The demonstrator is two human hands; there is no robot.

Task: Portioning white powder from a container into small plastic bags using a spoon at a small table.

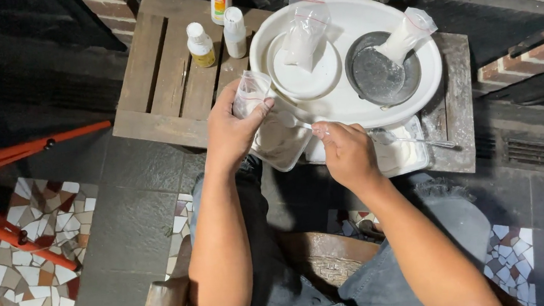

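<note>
Right now my left hand (233,127) is wrapped around a small clear plastic bag (250,92), thumb and fingers pinching its mouth open, and my right hand (345,150) is closed narrow on the handle of a thin spoon (296,123) whose tip points toward that bag. Just below both hands sits a shallow clear tray (410,154) of white powder, and a second metal utensil (425,141) lies across it off my right wrist. If my left grip slackens, the bag mouth may fold shut and the powder on the spoon would fall past it onto my lap or the dark floor. If I tilt the spoon too soon, the same spill follows.

Beyond my knuckles lies the big white oval tray (353,103), bearing a white dish (305,78) with a filled bag (304,35) on it and a grey metal pan (380,74) with another filled bag (406,33). A careless elbow could tip those. Further left of my left hand, three small white bottles (200,44) stand on the wooden pallet table (160,77), near enough that a wide sweep could knock them.
</note>
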